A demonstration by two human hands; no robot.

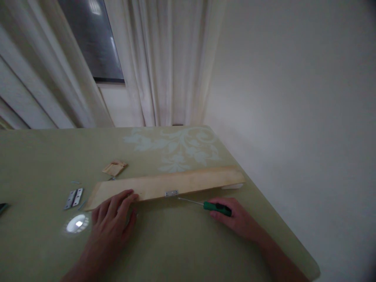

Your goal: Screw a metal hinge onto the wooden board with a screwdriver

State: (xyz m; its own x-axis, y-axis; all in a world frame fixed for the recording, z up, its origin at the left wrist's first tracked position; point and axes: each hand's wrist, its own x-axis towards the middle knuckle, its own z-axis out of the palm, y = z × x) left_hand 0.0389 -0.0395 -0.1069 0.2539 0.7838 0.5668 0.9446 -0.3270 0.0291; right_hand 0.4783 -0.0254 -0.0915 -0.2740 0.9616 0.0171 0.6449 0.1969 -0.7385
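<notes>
A long pale wooden board (176,181) lies across the table, its right end raised on a light block (232,187). On its front edge sits a small metal hinge (171,193). My left hand (113,219) rests on the board's left part, fingers stretched over the near edge; no held thing shows in it. In my right hand (232,214) is a screwdriver (216,208) with a green and black handle. Its thin shaft points left, and the tip is close to the hinge; whether they touch I cannot tell.
Left of the board lies another metal hinge (73,198), opened out, with small thin pieces nearby. Behind the board is a small wooden piece (115,168). A dark object (3,208) shows at the left edge. The green table (188,243) ends at the right beside a wall.
</notes>
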